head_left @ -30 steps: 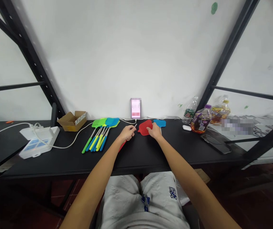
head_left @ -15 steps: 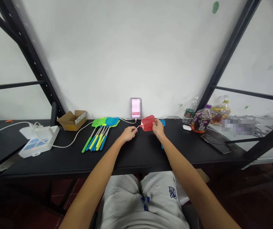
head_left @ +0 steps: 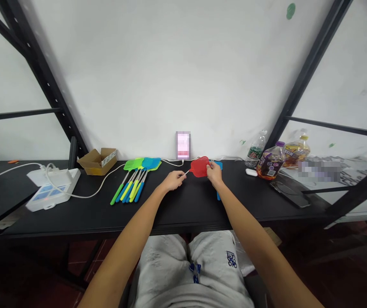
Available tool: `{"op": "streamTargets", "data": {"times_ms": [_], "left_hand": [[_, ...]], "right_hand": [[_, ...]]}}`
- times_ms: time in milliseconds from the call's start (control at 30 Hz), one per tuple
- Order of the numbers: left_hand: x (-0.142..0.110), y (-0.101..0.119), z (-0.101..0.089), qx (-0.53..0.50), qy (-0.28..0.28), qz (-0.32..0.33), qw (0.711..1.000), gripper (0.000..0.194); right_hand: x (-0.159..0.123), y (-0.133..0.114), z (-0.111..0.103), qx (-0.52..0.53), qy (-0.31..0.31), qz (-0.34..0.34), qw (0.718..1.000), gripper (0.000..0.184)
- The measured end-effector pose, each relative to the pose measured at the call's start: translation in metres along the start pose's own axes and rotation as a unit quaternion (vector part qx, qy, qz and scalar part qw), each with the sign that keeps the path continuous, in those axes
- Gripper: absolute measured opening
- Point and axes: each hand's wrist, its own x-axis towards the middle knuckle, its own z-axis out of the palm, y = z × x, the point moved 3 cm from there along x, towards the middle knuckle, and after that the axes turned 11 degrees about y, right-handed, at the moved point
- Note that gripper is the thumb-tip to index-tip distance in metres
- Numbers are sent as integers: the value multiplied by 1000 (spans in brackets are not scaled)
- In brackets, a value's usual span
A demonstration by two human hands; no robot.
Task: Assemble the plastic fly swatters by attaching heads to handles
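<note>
A red fly swatter (head_left: 199,167) is held between my two hands above the black table. My left hand (head_left: 173,180) is closed on its thin metal rod, and the handle end is hidden by that hand. Fingers of my right hand (head_left: 214,173) pinch the right edge of the red mesh head. Partly behind my right hand lies a blue fly swatter (head_left: 219,164), its handle showing below the wrist. To the left, several green, yellow and blue fly swatters (head_left: 135,182) lie overlapped in a fan, heads toward the wall.
Against the wall leans a lit phone (head_left: 183,146) on a white cable. An open cardboard box (head_left: 97,162) and a white power strip (head_left: 53,190) are at left. At right are drink bottles (head_left: 270,161), a white case (head_left: 251,172) and a dark phone (head_left: 290,194).
The red swatter's head has turned slightly in my hands, and its mesh face shows at a different angle. Both hands keep their grip in nearly the same place.
</note>
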Motion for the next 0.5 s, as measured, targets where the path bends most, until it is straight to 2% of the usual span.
{"op": "streamTargets", "data": {"times_ms": [167, 267, 500], "left_hand": [[-8, 7, 0, -31, -62, -11, 998, 37], [-10, 8, 0, -48, -86, -14, 995, 41], [-10, 9, 0, -60, -94, 5, 994, 43]], "right_hand": [[1, -3, -8, -16, 12, -1, 1000, 33], [1, -4, -8, 7, -3, -10, 1000, 34], [-7, -10, -4, 61, -62, -38, 995, 35]]}}
